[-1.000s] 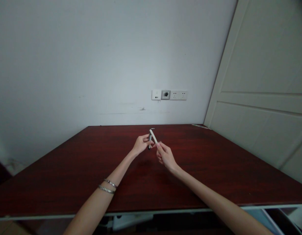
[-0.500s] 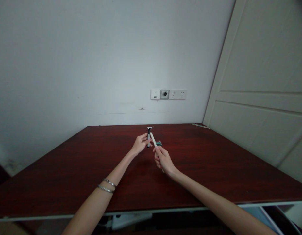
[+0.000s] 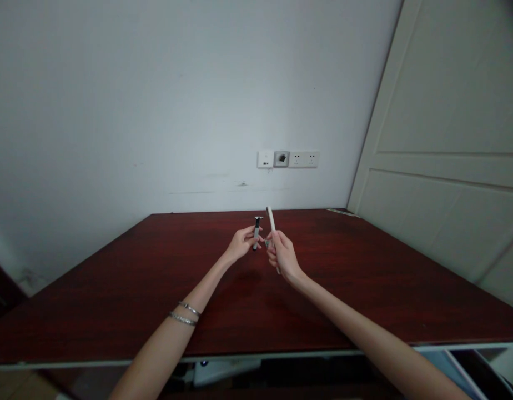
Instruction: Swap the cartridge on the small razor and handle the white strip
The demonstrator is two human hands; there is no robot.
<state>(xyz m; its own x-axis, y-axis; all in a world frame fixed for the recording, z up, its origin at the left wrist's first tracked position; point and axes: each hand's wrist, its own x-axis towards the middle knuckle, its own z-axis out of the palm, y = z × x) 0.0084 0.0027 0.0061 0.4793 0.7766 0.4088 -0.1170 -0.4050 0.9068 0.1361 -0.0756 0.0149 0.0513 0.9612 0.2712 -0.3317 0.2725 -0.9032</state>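
Note:
My left hand (image 3: 241, 243) is closed round the grey and black handle of a razor (image 3: 256, 236), held upright with its head at the top. Beside it on the right, my right hand (image 3: 283, 255) grips a long slim white stick (image 3: 271, 218). The stick points up and away, its tip slightly higher than the razor head and apart from it. A narrow dark edge shows at that tip, too small to make out. Behind the fingers of my right hand, a small teal item (image 3: 267, 243) is mostly hidden.
Both hands are above a dark red wooden table (image 3: 156, 266). A white wall with a row of sockets (image 3: 297, 159) stands behind it, and a pale panelled door (image 3: 439, 172) at the right. A thin strip (image 3: 343, 213) lies at the far right corner.
The white stick has swung more upright and away from the razor, as my right hand moved up and slightly right. The teal item is now largely covered. My left hand still holds the razor.

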